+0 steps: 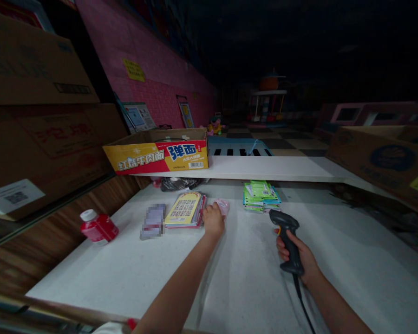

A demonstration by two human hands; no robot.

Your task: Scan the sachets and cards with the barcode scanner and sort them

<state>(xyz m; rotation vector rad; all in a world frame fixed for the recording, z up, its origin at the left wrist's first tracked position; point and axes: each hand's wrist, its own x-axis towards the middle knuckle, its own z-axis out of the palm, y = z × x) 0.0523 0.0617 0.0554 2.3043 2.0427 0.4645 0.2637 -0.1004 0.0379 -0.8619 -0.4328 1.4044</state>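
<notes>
Dim room, white counter (247, 278) – left hand (213, 219), arm stretched fwd, fingers curled over a pink packet (224, 205) beside the yellow card stack (185, 209); grip unclear. Right hand (301, 260) wrapped tight round a black scanner (285, 234) – upright, head fwd.

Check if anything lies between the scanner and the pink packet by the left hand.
Only the left hand itself: it rests on the pink packet and covers most of it. Between it and the scanner in the right hand there is just bare counter; the green packets lie farther back, off that line.
</notes>
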